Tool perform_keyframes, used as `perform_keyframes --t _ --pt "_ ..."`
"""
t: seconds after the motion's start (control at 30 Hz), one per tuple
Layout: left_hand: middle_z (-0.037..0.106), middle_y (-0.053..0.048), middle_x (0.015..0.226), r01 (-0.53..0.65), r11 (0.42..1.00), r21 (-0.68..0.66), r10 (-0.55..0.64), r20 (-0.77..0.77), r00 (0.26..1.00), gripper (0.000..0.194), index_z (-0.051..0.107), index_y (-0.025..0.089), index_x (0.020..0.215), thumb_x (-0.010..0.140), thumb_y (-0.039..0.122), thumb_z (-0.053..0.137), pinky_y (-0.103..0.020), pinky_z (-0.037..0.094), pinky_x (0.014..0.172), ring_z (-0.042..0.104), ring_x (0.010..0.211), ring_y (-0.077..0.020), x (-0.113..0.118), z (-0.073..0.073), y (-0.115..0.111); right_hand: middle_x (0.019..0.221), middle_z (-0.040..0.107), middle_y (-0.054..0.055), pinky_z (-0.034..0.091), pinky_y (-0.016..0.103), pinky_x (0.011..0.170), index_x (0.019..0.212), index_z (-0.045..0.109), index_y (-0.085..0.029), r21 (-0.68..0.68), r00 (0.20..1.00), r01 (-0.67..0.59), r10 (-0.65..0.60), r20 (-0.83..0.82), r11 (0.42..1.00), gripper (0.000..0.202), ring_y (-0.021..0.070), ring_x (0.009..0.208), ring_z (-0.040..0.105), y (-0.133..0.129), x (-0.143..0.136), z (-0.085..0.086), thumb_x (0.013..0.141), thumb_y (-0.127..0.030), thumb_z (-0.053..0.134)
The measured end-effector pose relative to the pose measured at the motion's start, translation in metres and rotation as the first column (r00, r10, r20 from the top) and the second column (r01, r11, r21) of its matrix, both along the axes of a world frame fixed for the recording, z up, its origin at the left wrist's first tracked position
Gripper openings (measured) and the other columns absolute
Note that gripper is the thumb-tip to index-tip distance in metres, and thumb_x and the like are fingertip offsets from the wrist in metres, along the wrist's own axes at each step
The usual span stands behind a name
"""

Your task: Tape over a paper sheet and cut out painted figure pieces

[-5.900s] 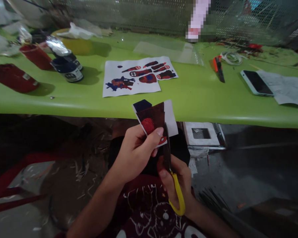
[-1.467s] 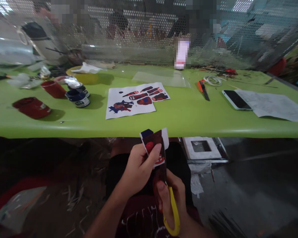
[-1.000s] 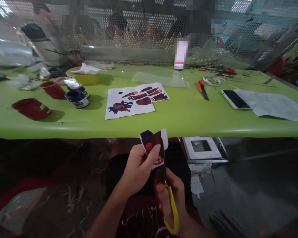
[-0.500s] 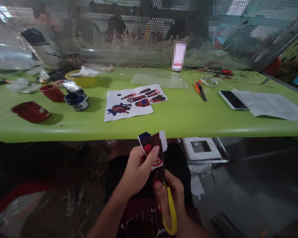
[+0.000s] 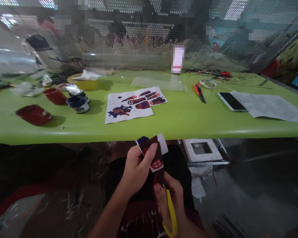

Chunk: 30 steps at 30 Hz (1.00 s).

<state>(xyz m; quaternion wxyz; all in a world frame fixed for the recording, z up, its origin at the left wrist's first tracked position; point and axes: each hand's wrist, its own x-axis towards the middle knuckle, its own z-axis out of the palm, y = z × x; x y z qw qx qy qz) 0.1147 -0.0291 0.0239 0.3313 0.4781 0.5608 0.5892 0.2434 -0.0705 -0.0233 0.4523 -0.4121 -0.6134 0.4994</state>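
My left hand (image 5: 137, 168) pinches a small painted paper piece (image 5: 157, 164), dark with red and blue patches and a white edge, over my lap. Just below and to the right, my right hand (image 5: 172, 195) is closed around yellow-handled scissors (image 5: 173, 215). Their dark blades point up along the paper's right edge; how far they are apart is hard to tell. On the green table (image 5: 188, 122) ahead lies a white sheet (image 5: 129, 114) painted with several red and dark blue shapes.
Open red paint pots (image 5: 34, 115) and a blue paint jar (image 5: 78, 105) stand at the left. An orange cutter (image 5: 200, 92), a phone (image 5: 232, 101) and a drawn sheet (image 5: 275, 105) lie at the right. Behind stands a perforated metal screen (image 5: 139, 49).
The paper and my left hand have shifted slightly left and down, and more of the red round mark shows. The table view has moved slightly with the camera.
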Motion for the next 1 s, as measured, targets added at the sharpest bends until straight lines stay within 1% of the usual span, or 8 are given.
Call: perform_keyframes --t 0.1,0.27,0.4,0.5,0.63,0.83,0.9,1.0 --pt "0.039 0.005 0.053 -0.008 1.000 0.004 0.009 -0.063 0.998 0.041 0.044 0.019 0.057 0.092 0.032 0.059 -0.022 0.033 0.048 0.034 0.051 -0.0092 -0.0001 -0.0002 -0.0020 0.064 0.044 -0.002 0.034 0.026 0.052 0.072 0.049 -0.020 0.018 1.000 -0.017 0.016 0.010 1.000 0.041 0.0128 0.059 0.038 -0.0007 0.0016 0.0005 0.098 -0.052 0.052" --pt "0.042 0.004 0.053 -0.012 1.000 0.007 0.013 -0.138 0.990 0.038 0.047 0.019 0.057 0.092 0.030 0.058 -0.023 0.035 0.052 0.037 0.052 -0.0100 -0.0018 0.0007 -0.0049 0.065 0.043 -0.003 0.031 0.026 0.052 0.074 0.053 -0.020 0.084 0.999 -0.037 0.037 0.002 0.996 0.038 0.0121 0.058 0.036 0.0016 0.0031 0.0052 0.098 -0.050 0.053" --pt "0.042 0.004 0.054 0.014 1.000 0.013 -0.012 -0.139 0.990 0.039 0.047 0.019 0.058 0.093 0.032 0.058 -0.024 0.035 0.052 0.037 0.052 -0.0099 -0.0036 0.0008 -0.0047 0.063 0.042 -0.004 0.029 0.026 0.050 0.074 0.052 -0.020 0.099 0.999 -0.035 0.036 0.000 0.994 0.037 0.0117 0.055 0.034 0.0030 0.0023 0.0057 0.098 -0.049 0.053" --pt "0.042 0.004 0.054 0.031 0.999 0.011 -0.030 -0.128 0.991 0.040 0.046 0.019 0.058 0.094 0.032 0.058 -0.024 0.035 0.052 0.038 0.053 -0.0096 -0.0039 0.0005 -0.0042 0.060 0.040 -0.004 0.027 0.026 0.048 0.071 0.049 -0.021 0.069 1.000 -0.020 0.019 0.009 0.997 0.039 0.0111 0.053 0.033 0.0029 0.0022 0.0032 0.098 -0.049 0.053" --pt "0.044 0.004 0.056 0.051 0.999 0.012 -0.049 -0.106 0.993 0.039 0.047 0.019 0.060 0.095 0.032 0.056 -0.023 0.035 0.052 0.038 0.054 -0.0093 -0.0035 0.0002 -0.0045 0.060 0.041 -0.004 0.026 0.025 0.047 0.070 0.049 -0.020 0.037 1.000 -0.009 0.008 0.020 0.999 0.042 0.0107 0.053 0.032 0.0027 0.0028 0.0015 0.097 -0.051 0.054" --pt "0.041 0.005 0.056 0.053 0.999 0.006 -0.052 -0.107 0.993 0.040 0.045 0.019 0.060 0.095 0.032 0.056 -0.022 0.034 0.051 0.036 0.054 -0.0089 -0.0042 -0.0015 -0.0039 0.059 0.040 -0.004 0.026 0.025 0.046 0.069 0.049 -0.020 0.056 1.000 -0.002 0.003 -0.023 0.998 0.043 0.0105 0.053 0.033 0.0010 0.0018 0.0030 0.097 -0.052 0.056" --pt "0.041 0.005 0.056 0.051 0.999 0.011 -0.049 -0.113 0.992 0.039 0.044 0.019 0.059 0.095 0.032 0.056 -0.022 0.034 0.051 0.036 0.053 -0.0087 -0.0040 -0.0012 -0.0034 0.058 0.041 -0.004 0.026 0.024 0.045 0.071 0.050 -0.020 0.028 0.999 -0.015 0.016 -0.046 1.000 0.043 0.0106 0.052 0.034 -0.0002 0.0014 0.0020 0.096 -0.054 0.055" --pt "0.043 0.005 0.056 0.079 0.997 0.010 -0.077 -0.117 0.990 0.039 0.045 0.019 0.060 0.095 0.032 0.056 -0.021 0.034 0.052 0.037 0.053 -0.0087 -0.0034 0.0002 -0.0038 0.058 0.041 -0.004 0.027 0.024 0.044 0.076 0.055 -0.020 -0.011 0.998 -0.028 0.027 -0.056 1.000 0.041 0.0108 0.051 0.034 -0.0007 0.0012 0.0002 0.095 -0.056 0.056"
